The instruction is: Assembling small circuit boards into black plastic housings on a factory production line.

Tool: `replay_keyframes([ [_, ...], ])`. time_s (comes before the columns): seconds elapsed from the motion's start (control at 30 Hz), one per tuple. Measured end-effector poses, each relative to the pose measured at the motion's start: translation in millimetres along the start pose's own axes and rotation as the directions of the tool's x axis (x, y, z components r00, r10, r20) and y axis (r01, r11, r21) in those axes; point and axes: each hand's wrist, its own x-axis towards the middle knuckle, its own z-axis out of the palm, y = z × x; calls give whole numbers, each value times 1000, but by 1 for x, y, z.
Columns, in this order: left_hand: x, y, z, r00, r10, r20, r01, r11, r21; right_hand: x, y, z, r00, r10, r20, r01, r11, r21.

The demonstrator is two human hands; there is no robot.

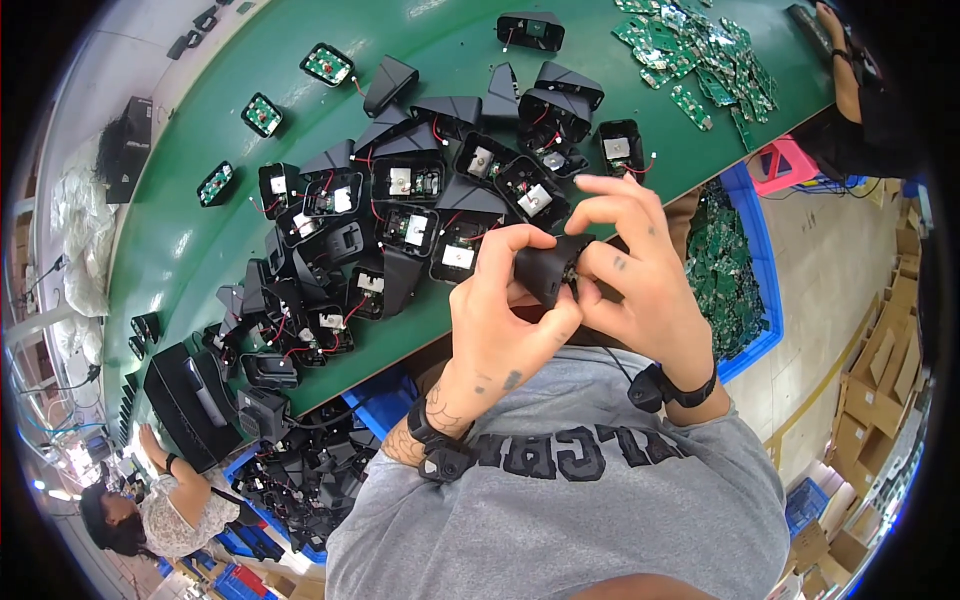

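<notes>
In front of my chest, my left hand (505, 320) is closed round a small black plastic housing (540, 270), with the thumb below it and the index finger along its top. My right hand (640, 285) pinches at the housing's right side with thumb and index finger, the other fingers raised. Something small shows at that side, but the fingers hide most of it. Beyond my hands lie several black housings (400, 182) with white blocks and red wires inside. Nearest past my right hand stands a single open housing (621, 147).
A heap of green circuit boards (700, 60) covers the green table's (210, 260) far right. Blue bins hold more boards (725, 270) at right and black parts (310, 470) at lower left. A pink stool (785, 165) stands right. Co-workers' arms (848, 80) show at both sides.
</notes>
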Motion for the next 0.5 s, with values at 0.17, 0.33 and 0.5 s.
replay_keyframes([
  [0.17, -1, 0, 2, 993, 120, 6, -119, 986, 117, 3, 1, -3, 1000, 12, 17, -14, 997, 71],
  [0.33, 2, -4, 4, 988, 157, 0, -156, 981, 119, 1, 14, -3, 998, 22, 64, -39, 961, 275],
  [0.5, 3, -13, 1, 988, 156, -20, -155, 987, 40, -5, 17, -2, 967, 240, 87, -253, 856, 450],
])
